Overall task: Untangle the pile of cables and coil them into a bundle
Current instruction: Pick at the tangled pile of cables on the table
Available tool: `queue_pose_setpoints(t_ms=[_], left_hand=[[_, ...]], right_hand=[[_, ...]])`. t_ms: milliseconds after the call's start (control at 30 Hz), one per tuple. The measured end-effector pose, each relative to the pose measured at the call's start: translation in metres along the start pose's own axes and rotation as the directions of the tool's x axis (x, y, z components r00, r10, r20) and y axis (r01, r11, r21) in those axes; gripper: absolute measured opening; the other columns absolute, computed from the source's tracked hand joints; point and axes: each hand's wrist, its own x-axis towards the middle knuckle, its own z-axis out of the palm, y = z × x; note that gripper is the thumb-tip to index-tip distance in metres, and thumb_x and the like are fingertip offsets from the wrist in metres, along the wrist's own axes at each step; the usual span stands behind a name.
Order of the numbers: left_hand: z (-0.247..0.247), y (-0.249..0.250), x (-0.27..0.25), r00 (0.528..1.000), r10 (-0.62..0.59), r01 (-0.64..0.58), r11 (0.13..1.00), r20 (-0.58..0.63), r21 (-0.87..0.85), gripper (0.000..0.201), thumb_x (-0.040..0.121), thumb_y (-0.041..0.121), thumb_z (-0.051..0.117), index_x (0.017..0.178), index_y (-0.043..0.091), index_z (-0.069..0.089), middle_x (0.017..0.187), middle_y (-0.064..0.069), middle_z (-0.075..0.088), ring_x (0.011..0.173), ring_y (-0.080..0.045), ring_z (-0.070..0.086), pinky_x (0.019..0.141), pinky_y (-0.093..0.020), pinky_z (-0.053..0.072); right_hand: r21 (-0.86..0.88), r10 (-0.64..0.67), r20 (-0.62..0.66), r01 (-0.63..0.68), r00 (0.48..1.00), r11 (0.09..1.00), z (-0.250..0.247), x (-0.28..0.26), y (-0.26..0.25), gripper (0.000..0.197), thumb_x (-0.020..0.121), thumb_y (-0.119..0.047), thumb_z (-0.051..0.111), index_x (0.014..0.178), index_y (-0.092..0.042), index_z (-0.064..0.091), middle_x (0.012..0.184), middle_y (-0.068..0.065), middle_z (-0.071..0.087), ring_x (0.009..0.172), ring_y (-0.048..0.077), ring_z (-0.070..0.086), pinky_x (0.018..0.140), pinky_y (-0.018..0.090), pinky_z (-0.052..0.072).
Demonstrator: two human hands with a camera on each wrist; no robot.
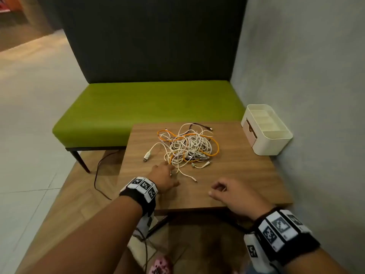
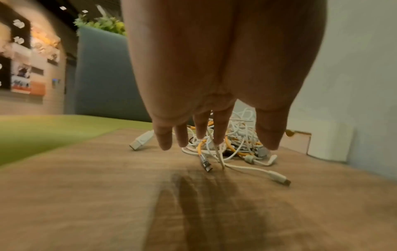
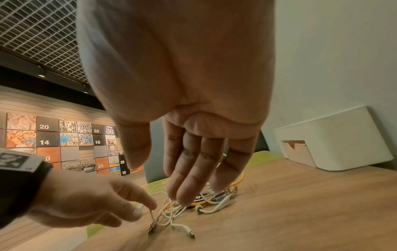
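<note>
Pile of cables (image 1: 189, 147): light, limp, snag-prone loops, white and orange, mid worktop (image 1: 246, 175)
Take hold: free plug ends (image 1: 146, 156) at its near-left fringe, not the knotted core
Left hand (image 1: 165, 177): grip open, fingertips at near strands
Right hand (image 1: 231, 192): grip open, empty, near edge

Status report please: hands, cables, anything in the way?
Left hand open, fingertips at near strands. Right hand open, empty. Cable pile tangled, uncoiled. Organizer box stands clear.

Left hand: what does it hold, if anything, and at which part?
Nothing is gripped. The left hand, fingers straight, only touches a thin white cable near one end; the right hand is empty.
</note>
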Motion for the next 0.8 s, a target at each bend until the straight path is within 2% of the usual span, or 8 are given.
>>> queue_pose_setpoints(t_ms=[100,233,367,467,567,667,733,800], left_hand=[[-0.002,0.0,0.008,0.998,0.053,-0.061,0.965,-0.039,-0.256,0.041,0.082,0.034,0.075,0.118,0.016,0.066,0.117,-0.002,0.063,0.106,-0.016,0.06,0.092,-0.029,0.047],[-0.016,0.026,-0.004,0.965,0.257,-0.245,0.836,-0.043,-0.491,0.009,0.086,0.01,0.072,0.089,0.019,0.071,0.081,0.01,0.068,0.071,0.008,0.06,0.072,-0.014,0.046],[-0.049,0.051,-0.019,0.907,0.42,-0.306,0.609,-0.03,-0.732,0.011,0.081,0.005,0.072,0.083,0.015,0.071,0.081,-0.011,0.071,0.077,-0.014,0.063,0.075,-0.027,0.049],[-0.068,0.054,-0.03,0.871,0.49,-0.304,0.517,-0.015,-0.8,0.013,0.083,-0.003,0.069,0.085,0.009,0.07,0.08,-0.007,0.068,0.075,-0.015,0.061,0.072,-0.026,0.05],[-0.077,0.05,-0.038,0.875,0.484,-0.317,0.548,-0.016,-0.774,0.016,0.086,-0.003,0.067,0.087,0.013,0.071,0.08,-0.005,0.07,0.072,-0.013,0.062,0.069,-0.027,0.051],[-0.074,0.043,-0.043,0.923,0.366,-0.348,0.669,-0.116,-0.656,0.015,0.089,0.001,0.066,0.089,0.016,0.07,0.085,-0.012,0.072,0.074,-0.019,0.064,0.068,-0.044,0.054],[-0.062,0.042,-0.051,0.937,0.296,-0.346,0.741,-0.183,-0.575,0.012,0.09,0.004,0.066,0.091,0.016,0.067,0.086,-0.012,0.071,0.075,-0.022,0.063,0.072,-0.048,0.055],[-0.046,0.041,-0.061,0.942,0.244,-0.329,0.799,-0.229,-0.503,0.012,0.09,0.011,0.068,0.095,0.021,0.063,0.087,-0.001,0.068,0.076,-0.017,0.064,0.075,-0.043,0.056]], right_hand=[[-0.037,0.021,0.02,-0.02,1.0,0.999,0.001,0.011,-0.003,0.032,0.091,-0.047,0.064,0.115,-0.026,0.065,0.102,-0.014,0.063,0.089,0.0,0.058,0.068,0.014,0.042],[-0.061,0.008,-0.024,-0.009,1.0,0.998,-0.01,0.034,-0.016,0.037,0.091,-0.04,0.067,0.126,-0.028,0.06,0.117,-0.012,0.062,0.099,0.005,0.058,0.079,0.02,0.043],[-0.059,-0.214,-0.076,0.21,0.974,0.976,-0.019,0.046,-0.033,0.067,0.09,-0.031,0.07,0.148,-0.037,0.037,0.144,-0.019,0.033,0.124,0.0,0.041,0.095,0.015,0.033],[0.001,-0.28,-0.035,0.28,0.959,0.96,-0.02,0.046,-0.039,0.051,0.091,-0.031,0.068,0.139,-0.032,0.051,0.141,-0.017,0.04,0.126,0.002,0.043,0.102,0.022,0.037],[-0.092,-0.256,-0.094,0.248,0.962,0.964,-0.027,0.035,-0.045,0.016,0.098,-0.034,0.057,0.108,-0.023,0.063,0.113,-0.009,0.057,0.102,0.01,0.054,0.081,0.026,0.044],[-0.139,-0.229,-0.209,0.202,0.951,0.969,-0.028,0.026,-0.042,0.016,0.1,-0.034,0.052,0.095,-0.022,0.06,0.092,-0.011,0.055,0.081,0.004,0.05,0.063,0.022,0.034],[-0.155,-0.213,-0.249,0.179,0.945,0.972,-0.022,0.023,-0.04,0.015,0.1,-0.032,0.052,0.093,-0.021,0.059,0.087,-0.013,0.053,0.077,0.003,0.048,0.06,0.022,0.031],[-0.173,-0.215,-0.25,0.175,0.944,0.969,-0.013,0.022,-0.037,0.015,0.1,-0.029,0.053,0.093,-0.018,0.06,0.088,-0.01,0.055,0.079,0.01,0.05,0.064,0.027,0.036]])
